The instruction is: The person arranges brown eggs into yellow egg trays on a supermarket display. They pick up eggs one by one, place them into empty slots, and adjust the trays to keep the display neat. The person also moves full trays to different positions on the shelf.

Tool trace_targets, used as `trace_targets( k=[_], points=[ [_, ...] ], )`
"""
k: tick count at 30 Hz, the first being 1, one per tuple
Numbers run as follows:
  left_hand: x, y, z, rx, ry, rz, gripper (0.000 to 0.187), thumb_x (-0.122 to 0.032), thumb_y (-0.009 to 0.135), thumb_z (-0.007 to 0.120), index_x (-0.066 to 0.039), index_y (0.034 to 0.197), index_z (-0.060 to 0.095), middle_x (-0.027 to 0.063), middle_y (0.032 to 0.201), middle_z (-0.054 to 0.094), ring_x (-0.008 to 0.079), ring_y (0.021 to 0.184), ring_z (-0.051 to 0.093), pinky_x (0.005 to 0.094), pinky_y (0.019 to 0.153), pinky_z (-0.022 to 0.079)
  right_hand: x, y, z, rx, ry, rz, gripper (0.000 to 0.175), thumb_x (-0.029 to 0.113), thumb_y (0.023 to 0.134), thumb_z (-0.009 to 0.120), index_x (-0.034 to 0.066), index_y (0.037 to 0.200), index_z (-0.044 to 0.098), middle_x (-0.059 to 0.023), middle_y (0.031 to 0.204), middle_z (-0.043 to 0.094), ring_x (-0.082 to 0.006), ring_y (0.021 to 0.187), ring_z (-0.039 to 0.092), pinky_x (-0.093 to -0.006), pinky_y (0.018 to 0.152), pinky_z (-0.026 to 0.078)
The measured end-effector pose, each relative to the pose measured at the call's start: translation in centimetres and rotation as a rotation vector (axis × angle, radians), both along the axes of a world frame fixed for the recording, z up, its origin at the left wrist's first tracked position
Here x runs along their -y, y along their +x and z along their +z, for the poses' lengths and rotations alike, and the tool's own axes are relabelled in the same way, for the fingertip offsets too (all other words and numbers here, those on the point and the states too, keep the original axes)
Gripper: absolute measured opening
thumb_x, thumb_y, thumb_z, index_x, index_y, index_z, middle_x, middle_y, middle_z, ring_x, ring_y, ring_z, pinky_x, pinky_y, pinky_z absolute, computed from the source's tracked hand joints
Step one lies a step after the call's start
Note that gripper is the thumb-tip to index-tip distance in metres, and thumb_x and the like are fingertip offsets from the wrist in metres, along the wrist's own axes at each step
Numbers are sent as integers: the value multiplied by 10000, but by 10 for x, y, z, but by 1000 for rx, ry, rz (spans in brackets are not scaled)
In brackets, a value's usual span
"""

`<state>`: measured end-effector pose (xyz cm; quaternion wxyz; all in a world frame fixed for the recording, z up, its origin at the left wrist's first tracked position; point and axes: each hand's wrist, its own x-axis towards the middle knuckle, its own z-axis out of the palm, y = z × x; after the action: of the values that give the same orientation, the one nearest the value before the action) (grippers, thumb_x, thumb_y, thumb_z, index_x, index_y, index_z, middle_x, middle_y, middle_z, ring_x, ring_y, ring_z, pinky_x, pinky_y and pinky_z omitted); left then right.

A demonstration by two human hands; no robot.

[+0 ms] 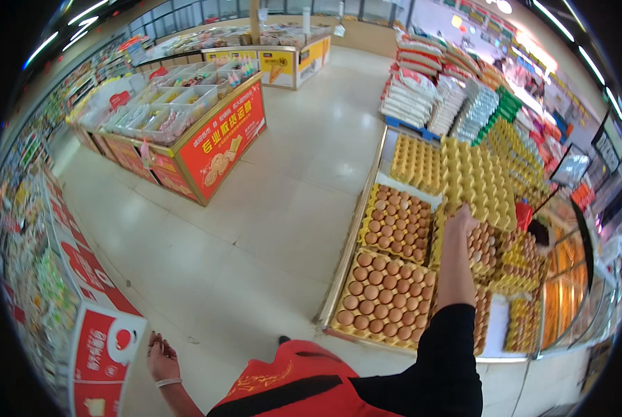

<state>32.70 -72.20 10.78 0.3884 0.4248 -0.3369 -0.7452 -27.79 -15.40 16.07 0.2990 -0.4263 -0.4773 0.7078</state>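
My right hand [463,220] grips the near edge of an empty yellow egg tray [475,180], which is tilted above the egg display. Under and beside it lie stacked trays of brown eggs; part of these is hidden by the tray and my forearm. Left of my arm, two full trays of brown eggs [389,297] lie one behind the other, the farther one [397,221] next to a pile of empty trays [416,162]. My left hand [162,359] hangs low at the left, fingers loosely curled, holding nothing, near a red and white display panel.
The display's metal edge [350,250] borders a tiled aisle. Across it stands a red-sided counter [222,140] with bins of packaged goods. Stacked sacks [410,94] rest on a blue pallet behind the trays. A shelf with a red and white front [94,281] lines the left.
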Motion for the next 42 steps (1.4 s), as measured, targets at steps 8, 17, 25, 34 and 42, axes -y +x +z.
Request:
trace_targets(
  k=[8,17,25,34,42],
  points=[
    [137,-59,-20,-23,94,83,287,-109,990,502,-173,1234,637,-78,1043,668,25,817,582,174,653,447,58,-31,-2,-87,-47,-105,674,34,906,633,-24,1452,242,-211,1391,474,-314,1103,603,-389,913,564],
    [262,-257,-49,-194,242,-230,286,-133,1007,485,-209,1239,633,-97,1046,672,27,808,584,217,645,451,128,-86,-19,-139,-83,-165,503,102,870,707,-75,1288,489,-190,1296,561,-275,1060,621,-384,827,585],
    [349,-436,-78,-124,307,-286,260,-110,1006,471,-184,1185,645,-89,1027,672,19,765,578,188,602,437,155,-152,-33,13,-163,-232,552,44,896,664,-19,1384,413,-189,1339,517,-296,1049,623,-421,813,606],
    [269,-671,-78,-94,355,-593,227,-91,992,508,-191,1136,652,-74,990,667,44,777,583,212,641,459,106,-271,-122,-31,-99,-270,470,-7,894,650,46,1330,482,-131,1254,597,-281,1023,638,-414,793,596],
    [173,-833,-20,33,195,-717,202,-77,969,529,-171,1113,635,-59,973,622,66,825,564,225,683,459,67,-368,-184,90,-192,-178,467,96,914,686,94,1333,479,-85,1179,618,-206,901,634,-329,648,518]
  ],
)
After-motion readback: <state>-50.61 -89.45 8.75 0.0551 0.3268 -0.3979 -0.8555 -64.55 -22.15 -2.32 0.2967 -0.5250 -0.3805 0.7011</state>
